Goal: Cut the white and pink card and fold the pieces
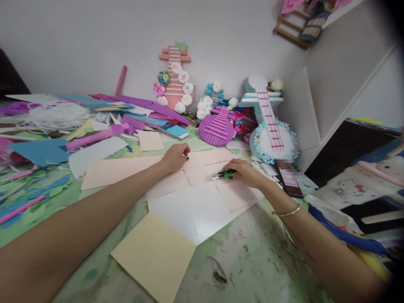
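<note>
My right hand [243, 172] is closed around a green and black utility knife [227, 172], its metal tip pointing left over pale pink sheets. My left hand [175, 157] has curled fingers and rests at the long pale pink sheet [120, 168]; whatever its fingertips hold, if anything, is hidden. Between and below the hands lie cut pale pink pieces [198, 171], one of them [240, 195] under the right wrist. A glossy white sheet [192, 210] lies beneath them, and a cream square [154, 256] overlaps its near corner.
Against the wall stand a pink lute-shaped craft [174, 90], a purple one [216, 128] and a light blue one [273, 134]. Coloured sheets and a white string heap [57, 118] cover the left side. A dark phone-like object [290, 181] and a blue-handled tool [347, 235] lie right.
</note>
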Action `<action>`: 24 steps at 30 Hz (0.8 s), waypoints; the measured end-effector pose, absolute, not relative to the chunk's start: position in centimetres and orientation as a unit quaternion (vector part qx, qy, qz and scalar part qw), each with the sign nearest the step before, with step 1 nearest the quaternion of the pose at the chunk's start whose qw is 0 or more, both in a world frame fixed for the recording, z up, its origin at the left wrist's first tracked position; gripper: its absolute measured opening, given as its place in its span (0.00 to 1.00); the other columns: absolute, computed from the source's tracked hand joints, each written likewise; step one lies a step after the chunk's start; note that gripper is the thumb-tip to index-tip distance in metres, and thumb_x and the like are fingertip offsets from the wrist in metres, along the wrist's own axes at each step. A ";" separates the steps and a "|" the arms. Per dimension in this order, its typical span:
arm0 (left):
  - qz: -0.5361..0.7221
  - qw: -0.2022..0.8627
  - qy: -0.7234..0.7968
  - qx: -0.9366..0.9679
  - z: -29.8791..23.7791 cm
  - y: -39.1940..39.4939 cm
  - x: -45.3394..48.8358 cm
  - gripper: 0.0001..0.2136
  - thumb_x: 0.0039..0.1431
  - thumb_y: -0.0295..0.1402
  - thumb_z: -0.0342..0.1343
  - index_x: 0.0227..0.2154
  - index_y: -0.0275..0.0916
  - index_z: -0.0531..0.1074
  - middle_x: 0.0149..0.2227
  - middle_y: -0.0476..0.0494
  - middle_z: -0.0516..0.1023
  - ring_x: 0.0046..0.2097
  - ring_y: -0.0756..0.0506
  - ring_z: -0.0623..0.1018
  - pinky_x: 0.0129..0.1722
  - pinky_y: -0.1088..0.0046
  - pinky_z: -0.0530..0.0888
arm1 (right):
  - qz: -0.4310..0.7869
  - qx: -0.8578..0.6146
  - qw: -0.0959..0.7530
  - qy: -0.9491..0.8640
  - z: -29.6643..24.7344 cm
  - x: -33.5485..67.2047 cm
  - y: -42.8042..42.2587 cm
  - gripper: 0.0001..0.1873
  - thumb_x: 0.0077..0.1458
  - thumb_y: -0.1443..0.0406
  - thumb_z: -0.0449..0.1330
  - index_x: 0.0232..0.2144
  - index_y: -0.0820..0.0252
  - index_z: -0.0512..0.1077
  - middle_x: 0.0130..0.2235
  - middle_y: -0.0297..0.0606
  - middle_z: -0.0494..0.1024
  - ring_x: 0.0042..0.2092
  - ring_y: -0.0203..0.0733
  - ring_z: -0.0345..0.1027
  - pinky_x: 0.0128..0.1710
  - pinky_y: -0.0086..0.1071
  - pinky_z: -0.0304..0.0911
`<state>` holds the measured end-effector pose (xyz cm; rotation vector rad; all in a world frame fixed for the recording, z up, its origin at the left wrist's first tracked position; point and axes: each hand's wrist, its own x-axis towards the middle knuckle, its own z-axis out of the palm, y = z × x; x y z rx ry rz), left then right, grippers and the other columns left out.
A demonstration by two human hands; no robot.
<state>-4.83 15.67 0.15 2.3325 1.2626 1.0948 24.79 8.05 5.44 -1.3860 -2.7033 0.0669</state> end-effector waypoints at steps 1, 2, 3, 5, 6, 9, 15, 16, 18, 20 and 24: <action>0.378 0.120 0.424 0.814 0.6 15.5 -4.6 0.07 0.49 0.24 0.54 0.32 0.37 0.70 0.35 0.40 0.77 0.41 0.40 0.74 0.45 0.60 0.69 | 0.024 -0.456 0.052 -0.888 5.5 24.7 8.0 0.21 0.51 0.77 0.57 0.46 0.59 0.73 0.44 0.46 0.74 0.48 0.49 0.67 0.47 0.39 0.59; 0.376 0.107 0.408 0.825 1.0 15.3 -4.2 0.07 0.51 0.25 0.54 0.34 0.37 0.71 0.39 0.38 0.77 0.45 0.38 0.73 0.49 0.57 0.67 | 0.026 -0.457 0.053 -0.888 5.6 24.7 7.9 0.21 0.51 0.77 0.56 0.46 0.59 0.73 0.44 0.45 0.74 0.48 0.49 0.67 0.47 0.39 0.59; 0.372 0.099 0.386 0.838 1.5 15.0 -3.7 0.08 0.53 0.26 0.54 0.37 0.37 0.71 0.42 0.38 0.77 0.49 0.38 0.72 0.52 0.56 0.65 | 0.028 -0.456 0.053 -0.888 5.6 24.6 7.8 0.22 0.50 0.78 0.56 0.47 0.59 0.73 0.44 0.45 0.74 0.48 0.49 0.67 0.47 0.39 0.59; 0.347 0.097 0.331 0.872 2.0 14.4 -2.6 0.09 0.57 0.29 0.54 0.41 0.39 0.73 0.47 0.41 0.77 0.54 0.39 0.70 0.56 0.58 0.63 | 0.030 -0.452 0.052 -0.890 5.7 24.5 7.8 0.23 0.50 0.79 0.55 0.47 0.59 0.74 0.43 0.46 0.74 0.48 0.49 0.67 0.47 0.40 0.59; 0.329 0.100 0.304 0.889 2.1 14.1 -2.0 0.11 0.58 0.29 0.53 0.43 0.41 0.73 0.49 0.44 0.77 0.57 0.40 0.69 0.58 0.60 0.62 | 0.030 -0.450 0.052 -0.891 5.7 24.5 7.7 0.24 0.51 0.79 0.54 0.48 0.59 0.74 0.43 0.46 0.74 0.48 0.49 0.67 0.47 0.40 0.59; 0.275 0.109 0.252 0.921 1.3 13.4 -0.8 0.14 0.61 0.28 0.52 0.48 0.45 0.74 0.54 0.47 0.75 0.63 0.41 0.62 0.60 0.61 0.59 | 0.025 -0.439 0.056 -0.896 5.5 24.7 7.9 0.24 0.52 0.77 0.54 0.49 0.58 0.74 0.42 0.46 0.74 0.47 0.50 0.67 0.47 0.41 0.60; 0.217 0.112 0.242 0.939 -0.4 13.2 -0.6 0.16 0.63 0.27 0.50 0.49 0.49 0.75 0.57 0.47 0.72 0.65 0.38 0.61 0.61 0.58 0.59 | 0.024 -0.413 0.065 -0.908 5.1 25.1 8.4 0.23 0.54 0.75 0.54 0.50 0.54 0.75 0.41 0.45 0.73 0.44 0.48 0.67 0.46 0.40 0.62; 0.212 0.111 0.243 0.940 -0.4 13.2 -0.7 0.16 0.63 0.27 0.50 0.49 0.49 0.75 0.57 0.47 0.72 0.64 0.38 0.61 0.61 0.58 0.59 | 0.027 -0.411 0.067 -0.909 5.1 25.1 8.4 0.23 0.55 0.75 0.54 0.50 0.54 0.75 0.40 0.45 0.72 0.43 0.48 0.67 0.46 0.40 0.62; 0.203 0.110 0.244 0.942 -0.3 13.3 -0.7 0.17 0.62 0.26 0.50 0.50 0.48 0.74 0.58 0.46 0.70 0.64 0.38 0.62 0.61 0.59 0.59 | 0.033 -0.407 0.067 -0.910 5.1 25.2 8.3 0.23 0.55 0.75 0.54 0.50 0.54 0.75 0.40 0.45 0.71 0.44 0.47 0.67 0.45 0.39 0.63; 0.196 0.109 0.244 0.944 -0.3 13.4 -0.7 0.17 0.62 0.26 0.49 0.50 0.47 0.74 0.59 0.45 0.70 0.64 0.38 0.63 0.61 0.60 0.60 | 0.037 -0.406 0.065 -0.911 5.1 25.3 8.1 0.24 0.55 0.76 0.53 0.51 0.55 0.75 0.40 0.45 0.70 0.44 0.47 0.66 0.44 0.39 0.64; 0.194 0.110 0.243 0.944 -0.4 13.5 -0.7 0.18 0.62 0.26 0.50 0.51 0.49 0.74 0.59 0.49 0.69 0.63 0.41 0.65 0.61 0.64 0.60 | 0.035 -0.407 0.068 -0.910 4.9 25.5 7.9 0.24 0.55 0.75 0.53 0.52 0.56 0.74 0.41 0.46 0.70 0.44 0.47 0.66 0.44 0.38 0.64</action>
